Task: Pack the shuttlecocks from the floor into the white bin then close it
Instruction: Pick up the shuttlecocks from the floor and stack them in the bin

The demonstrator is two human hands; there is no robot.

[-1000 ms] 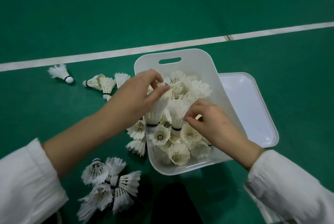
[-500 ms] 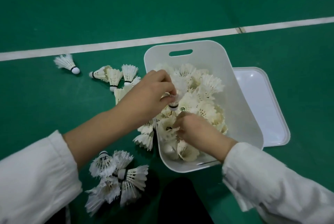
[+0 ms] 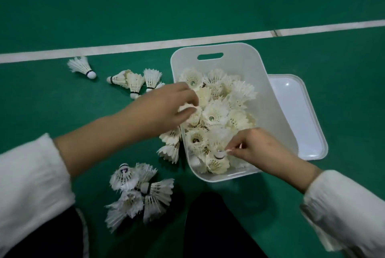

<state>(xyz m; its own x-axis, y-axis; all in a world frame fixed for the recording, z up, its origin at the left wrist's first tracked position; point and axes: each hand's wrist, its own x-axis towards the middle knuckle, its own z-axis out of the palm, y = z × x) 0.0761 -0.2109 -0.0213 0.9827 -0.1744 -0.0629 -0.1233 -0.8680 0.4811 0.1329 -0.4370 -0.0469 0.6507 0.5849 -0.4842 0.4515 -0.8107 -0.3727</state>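
The white bin (image 3: 273, 110) stands on the green floor, filled with several white shuttlecocks (image 3: 215, 112). My left hand (image 3: 166, 108) reaches over the bin's left rim, its thumb and fingers curled round the feathers of a shuttlecock (image 3: 186, 109). At the bin's near corner my right hand (image 3: 256, 147) pinches at the cork of a shuttlecock (image 3: 217, 161) lying on top of the pile. Loose shuttlecocks remain on the floor: one alone (image 3: 81, 66), a small group (image 3: 133, 79), two against the bin's left wall (image 3: 170, 143) and a heap (image 3: 139, 191) near my knees.
The bin's white lid (image 3: 302, 116) lies flat on the floor, partly under the bin's right side. A white court line (image 3: 125, 46) runs across the floor behind the bin. My dark trouser legs (image 3: 208, 226) fill the bottom of the view.
My right hand has drawn back from the middle of the pile to the bin's near right corner. My left hand has shifted slightly toward the left rim.
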